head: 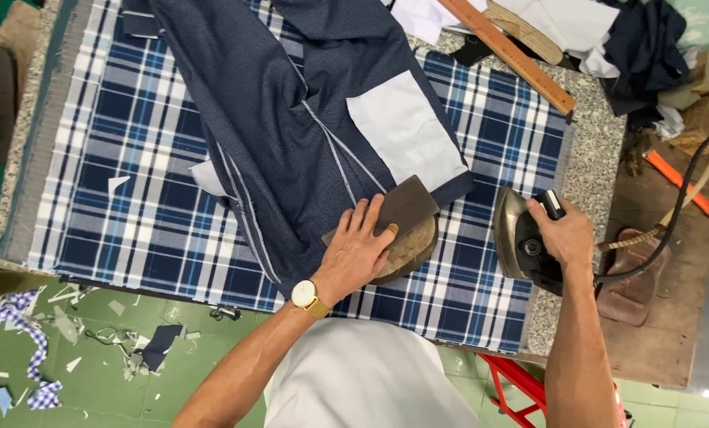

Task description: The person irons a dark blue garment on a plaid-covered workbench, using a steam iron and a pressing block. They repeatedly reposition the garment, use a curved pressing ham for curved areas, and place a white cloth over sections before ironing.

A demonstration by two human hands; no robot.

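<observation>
Two hands at work, itemised. Left hand (360, 247): palm down, fingers spread flat on a dark wooden pressing block (398, 234), so this grip is open and bearing down, not wrapped round anything; a gold wristwatch (308, 296) sits at the wrist. The block lies on the lower end of a navy garment (291, 127) with pale seam lines and a light grey patch of lining (406, 127), all spread over a blue plaid cloth (132, 158) that covers the desk (600, 158). Right hand (565, 238): grip closed round the handle of a dark iron (525, 242), which stands tipped up on its side just off the garment's edge, near the block but not touching it, its cable (680, 214) trailing away to my right. To do this well, as I judge it — keep the block's weight even over the seam, hold the fabric smooth under the palm, and keep the hot sole turned away from cloth and fingers while the iron is parked. Also present: a long wooden ruler (513, 55) at the far side, fabric scraps (21, 349) on the green floor (101, 380), a red stand (521, 388) by my right leg.
</observation>
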